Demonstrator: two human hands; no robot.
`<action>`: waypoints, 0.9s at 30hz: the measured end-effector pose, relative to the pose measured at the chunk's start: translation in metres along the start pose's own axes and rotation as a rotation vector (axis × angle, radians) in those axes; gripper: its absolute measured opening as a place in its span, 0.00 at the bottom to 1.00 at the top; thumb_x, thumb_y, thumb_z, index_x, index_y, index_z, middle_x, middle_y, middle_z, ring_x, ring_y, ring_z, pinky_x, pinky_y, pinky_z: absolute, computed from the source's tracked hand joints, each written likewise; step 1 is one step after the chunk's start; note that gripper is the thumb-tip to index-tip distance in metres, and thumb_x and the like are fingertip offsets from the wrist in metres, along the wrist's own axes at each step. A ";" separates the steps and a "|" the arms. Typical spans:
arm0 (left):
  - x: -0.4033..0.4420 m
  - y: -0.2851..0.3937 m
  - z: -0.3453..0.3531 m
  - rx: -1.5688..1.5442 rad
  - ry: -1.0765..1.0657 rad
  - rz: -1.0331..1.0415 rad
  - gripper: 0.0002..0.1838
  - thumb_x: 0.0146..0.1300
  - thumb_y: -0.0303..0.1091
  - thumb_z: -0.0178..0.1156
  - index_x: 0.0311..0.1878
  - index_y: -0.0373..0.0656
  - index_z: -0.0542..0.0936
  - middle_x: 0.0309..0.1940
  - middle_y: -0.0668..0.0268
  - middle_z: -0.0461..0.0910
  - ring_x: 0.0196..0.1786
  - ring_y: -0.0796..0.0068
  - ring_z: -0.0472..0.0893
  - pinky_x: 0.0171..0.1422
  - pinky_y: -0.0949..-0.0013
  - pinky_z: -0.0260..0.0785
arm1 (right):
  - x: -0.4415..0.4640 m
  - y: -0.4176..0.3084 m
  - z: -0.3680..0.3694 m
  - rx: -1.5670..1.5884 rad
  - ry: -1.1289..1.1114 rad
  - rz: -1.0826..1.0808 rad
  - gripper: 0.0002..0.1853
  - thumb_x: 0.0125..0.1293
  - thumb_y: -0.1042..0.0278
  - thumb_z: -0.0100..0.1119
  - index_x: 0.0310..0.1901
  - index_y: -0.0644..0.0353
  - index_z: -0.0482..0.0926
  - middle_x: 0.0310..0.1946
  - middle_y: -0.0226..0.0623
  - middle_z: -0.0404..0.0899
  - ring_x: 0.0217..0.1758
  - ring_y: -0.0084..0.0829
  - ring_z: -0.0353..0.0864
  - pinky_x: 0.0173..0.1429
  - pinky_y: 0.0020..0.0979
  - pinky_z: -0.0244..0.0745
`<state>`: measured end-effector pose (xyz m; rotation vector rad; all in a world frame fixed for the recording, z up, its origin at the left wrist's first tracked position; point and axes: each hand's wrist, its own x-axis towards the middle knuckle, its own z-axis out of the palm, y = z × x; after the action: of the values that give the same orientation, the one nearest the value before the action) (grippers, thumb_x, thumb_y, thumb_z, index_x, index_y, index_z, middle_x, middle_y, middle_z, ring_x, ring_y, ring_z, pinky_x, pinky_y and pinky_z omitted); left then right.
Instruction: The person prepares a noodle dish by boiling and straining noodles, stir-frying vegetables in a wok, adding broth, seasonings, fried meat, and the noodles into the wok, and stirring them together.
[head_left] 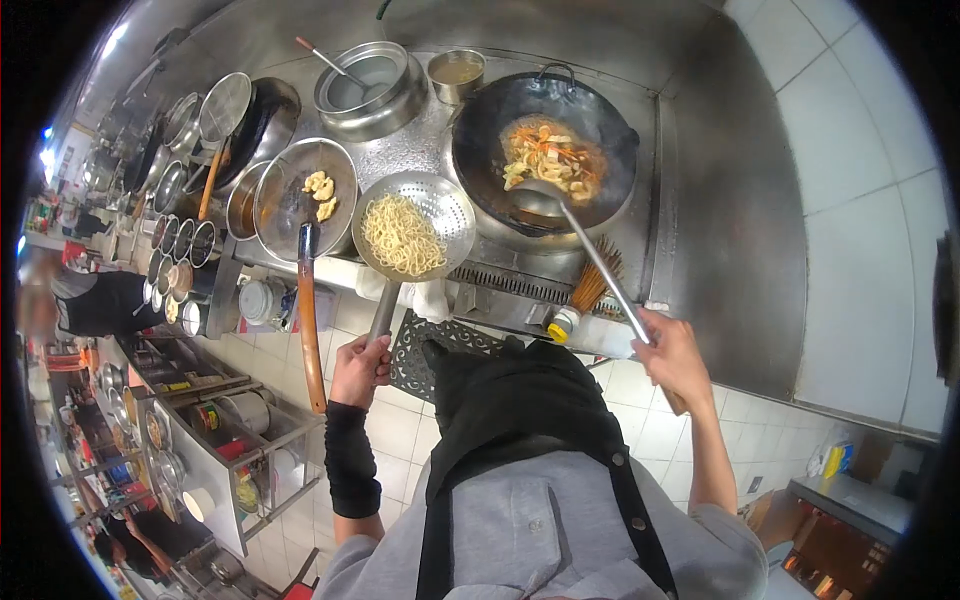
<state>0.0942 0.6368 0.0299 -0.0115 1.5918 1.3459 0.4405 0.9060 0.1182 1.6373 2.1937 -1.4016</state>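
My left hand (361,370) is closed round the handle of a perforated metal strainer (452,208). Pale noodles (402,236) lie in its bowl, left of the wok and above the stove's front edge. In my right hand (676,358) is the handle of a long metal ladle (607,262). The ladle's bowl dips into the black wok (480,130), touching the near side of the food. Broth, orange strips and pale pieces make up the stir-fry (552,152) in the wok.
A mesh strainer (283,175) with yellow pieces rests left of the noodles. Behind stand a large pot (395,112) with a ladle and a small metal pot (457,75). A bamboo brush (597,275) leans at the front edge. Another person (95,300) is far left.
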 end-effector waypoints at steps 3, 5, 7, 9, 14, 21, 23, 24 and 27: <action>0.001 0.014 0.008 0.023 0.003 0.022 0.07 0.71 0.32 0.63 0.40 0.40 0.77 0.26 0.72 0.71 0.22 0.85 0.67 0.22 0.79 0.56 | 0.055 0.075 0.060 -0.177 0.217 -0.304 0.24 0.62 0.76 0.59 0.61 0.71 0.76 0.36 0.65 0.83 0.39 0.63 0.84 0.48 0.51 0.80; 0.007 0.017 0.012 0.025 -0.035 0.063 0.07 0.70 0.32 0.64 0.39 0.41 0.77 0.25 0.72 0.71 0.22 0.85 0.67 0.22 0.79 0.56 | 0.073 0.095 0.077 -0.234 0.333 -0.399 0.21 0.63 0.76 0.59 0.59 0.71 0.77 0.36 0.67 0.82 0.39 0.66 0.83 0.47 0.54 0.79; 0.012 0.017 0.019 0.010 -0.046 0.084 0.07 0.70 0.32 0.64 0.37 0.41 0.77 0.25 0.72 0.72 0.22 0.85 0.67 0.22 0.79 0.56 | 0.081 0.080 0.081 -0.138 0.341 -0.301 0.19 0.64 0.75 0.59 0.56 0.70 0.78 0.37 0.67 0.82 0.40 0.67 0.82 0.47 0.55 0.78; 0.009 0.018 0.031 -0.003 -0.041 0.106 0.08 0.70 0.32 0.64 0.37 0.41 0.76 0.25 0.72 0.72 0.22 0.85 0.67 0.22 0.78 0.56 | 0.089 0.070 0.077 -0.021 0.385 -0.272 0.17 0.64 0.74 0.58 0.55 0.69 0.79 0.36 0.67 0.82 0.42 0.67 0.82 0.48 0.55 0.77; 0.008 0.008 0.050 -0.025 -0.027 0.134 0.08 0.70 0.32 0.64 0.37 0.41 0.76 0.25 0.72 0.71 0.22 0.84 0.67 0.22 0.78 0.55 | 0.184 0.062 0.051 0.101 0.545 -0.318 0.09 0.64 0.73 0.57 0.40 0.71 0.80 0.27 0.64 0.81 0.35 0.62 0.84 0.41 0.54 0.78; -0.005 -0.003 0.054 0.071 0.061 0.235 0.09 0.70 0.34 0.64 0.36 0.39 0.78 0.21 0.72 0.71 0.19 0.83 0.66 0.22 0.77 0.55 | 0.274 0.045 0.021 0.575 0.197 -0.293 0.07 0.65 0.76 0.63 0.29 0.68 0.78 0.16 0.39 0.77 0.14 0.30 0.77 0.19 0.34 0.69; -0.020 -0.001 0.052 -0.038 0.017 0.155 0.08 0.70 0.33 0.64 0.44 0.39 0.79 0.23 0.72 0.70 0.21 0.85 0.66 0.21 0.80 0.54 | 0.260 0.045 0.036 0.849 0.036 -0.202 0.07 0.64 0.78 0.64 0.29 0.68 0.77 0.17 0.37 0.76 0.14 0.27 0.74 0.17 0.31 0.65; -0.019 -0.006 0.049 -0.067 0.029 0.165 0.07 0.70 0.33 0.64 0.42 0.40 0.78 0.24 0.72 0.70 0.20 0.85 0.65 0.21 0.80 0.53 | 0.253 0.044 0.034 0.978 -0.014 -0.156 0.07 0.63 0.78 0.65 0.29 0.68 0.77 0.18 0.36 0.75 0.14 0.25 0.72 0.17 0.30 0.63; -0.027 -0.012 0.046 -0.071 0.058 0.152 0.09 0.71 0.33 0.64 0.37 0.40 0.77 0.24 0.72 0.70 0.21 0.85 0.66 0.22 0.78 0.53 | 0.216 0.044 0.027 0.984 -0.069 -0.130 0.06 0.65 0.77 0.64 0.32 0.69 0.78 0.18 0.33 0.74 0.14 0.23 0.70 0.17 0.30 0.62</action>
<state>0.1452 0.6511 0.0452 0.0275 1.6192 1.5316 0.3703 1.0451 -0.0397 1.5652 1.6392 -2.7963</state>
